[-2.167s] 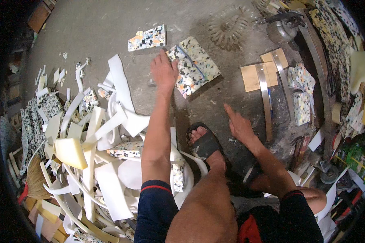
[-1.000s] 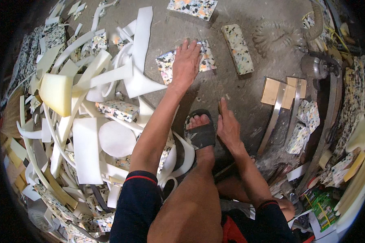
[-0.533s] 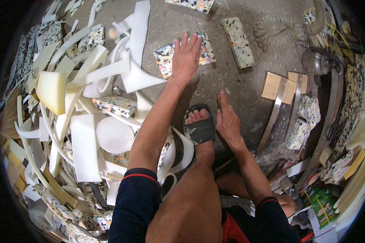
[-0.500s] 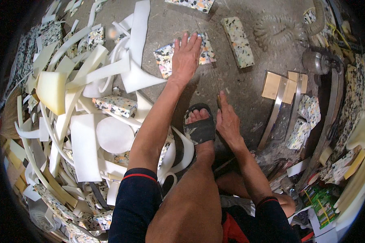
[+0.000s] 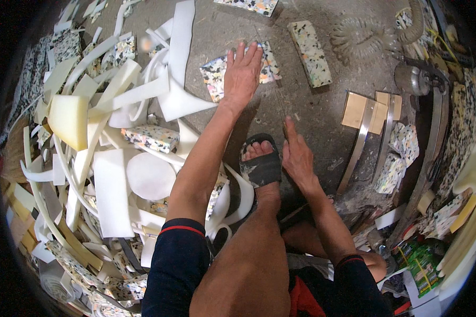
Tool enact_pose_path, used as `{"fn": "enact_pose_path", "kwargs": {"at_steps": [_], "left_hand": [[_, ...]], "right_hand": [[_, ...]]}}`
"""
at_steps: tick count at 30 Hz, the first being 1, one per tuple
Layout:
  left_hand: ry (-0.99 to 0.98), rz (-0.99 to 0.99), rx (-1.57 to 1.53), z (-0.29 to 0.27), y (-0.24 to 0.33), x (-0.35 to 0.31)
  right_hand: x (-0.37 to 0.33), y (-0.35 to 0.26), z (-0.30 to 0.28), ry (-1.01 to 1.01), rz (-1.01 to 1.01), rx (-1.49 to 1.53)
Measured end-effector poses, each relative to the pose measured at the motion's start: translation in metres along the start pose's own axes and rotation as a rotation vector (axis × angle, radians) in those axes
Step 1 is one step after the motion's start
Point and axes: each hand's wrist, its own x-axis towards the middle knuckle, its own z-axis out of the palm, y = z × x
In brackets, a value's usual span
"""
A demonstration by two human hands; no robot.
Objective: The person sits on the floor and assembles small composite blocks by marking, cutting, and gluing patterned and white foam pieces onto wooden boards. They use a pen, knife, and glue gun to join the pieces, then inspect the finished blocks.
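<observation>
My left hand (image 5: 242,76) lies flat, fingers stretched, on a speckled multicoloured foam piece (image 5: 215,80), pressing it to the floor. A seam or cut line runs through the foam by its right end. My right hand (image 5: 298,158) is closed round the handle of a long, thin-bladed knife (image 5: 281,101), index finger stretched along it. The blade points away from me toward the foam's right part; it is faint against the floor, and its tip is hard to make out. My sandalled foot (image 5: 260,161) stands between the two hands.
White foam offcuts (image 5: 113,193) are heaped on the left. A speckled foam block (image 5: 309,54) lies right of the held piece, and another (image 5: 248,5) lies beyond. Metal strips (image 5: 360,140) over tan pieces, a coiled hose (image 5: 362,42) and a metal tool (image 5: 412,80) lie on the right.
My right hand and the knife have shifted very slightly forward. My left hand stays in place on the foam piece.
</observation>
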Motion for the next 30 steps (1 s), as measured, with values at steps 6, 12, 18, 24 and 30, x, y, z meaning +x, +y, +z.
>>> {"fn": "enact_pose_path", "kwargs": {"at_steps": [6,12,18,24,30], "left_hand": [[-0.006,0.004,0.010,0.002,-0.001,-0.001],[-0.013,-0.021,-0.006,0.005,0.000,0.000],[-0.020,-0.021,0.028,0.006,0.000,0.000],[-0.020,-0.025,0.024,0.005,0.002,-0.001],[-0.055,-0.014,0.044,0.004,0.002,0.001]], "right_hand": [[0.051,-0.012,0.000,0.040,-0.041,-0.016],[0.045,-0.009,0.004,0.028,-0.035,-0.028],[0.005,-0.007,0.000,-0.091,0.112,-0.009],[0.070,-0.017,0.003,0.156,-0.119,0.019],[0.028,-0.005,0.004,-0.027,0.055,-0.048]]}}
